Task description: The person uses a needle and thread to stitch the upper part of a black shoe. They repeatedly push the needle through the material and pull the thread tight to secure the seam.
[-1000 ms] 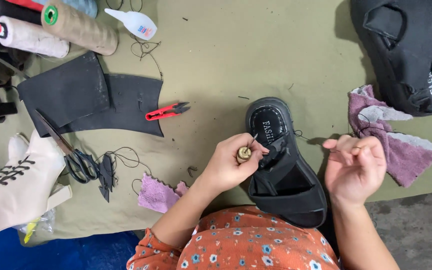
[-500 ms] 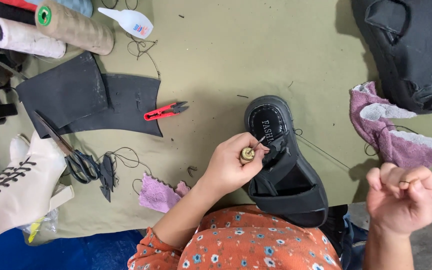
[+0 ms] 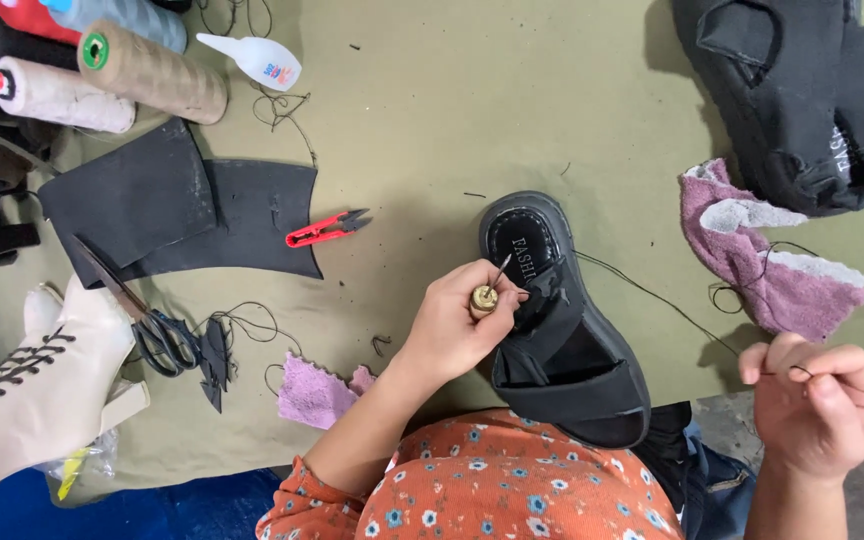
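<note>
A black sandal (image 3: 564,330) lies on the olive table covering, toe end near my lap. My left hand (image 3: 457,322) rests against the sandal's strap and grips a sewing awl (image 3: 487,292) with a wooden handle, its metal tip pointing at the insole. My right hand (image 3: 820,395) is out to the right past the table edge, fingers pinched on a thin black thread (image 3: 652,295) that runs taut back to the sandal.
Red thread snips (image 3: 325,230) and black leather pieces (image 3: 182,205) lie to the left, with scissors (image 3: 142,315), a cream lace-up boot (image 3: 37,385), thread cones (image 3: 147,80) and a glue bottle (image 3: 252,58). A purple rag (image 3: 762,255) and black bag (image 3: 802,90) sit right.
My right hand has pulled the thread away from the sandal, rightward and toward me, drawing it taut. My left hand keeps the awl at the strap.
</note>
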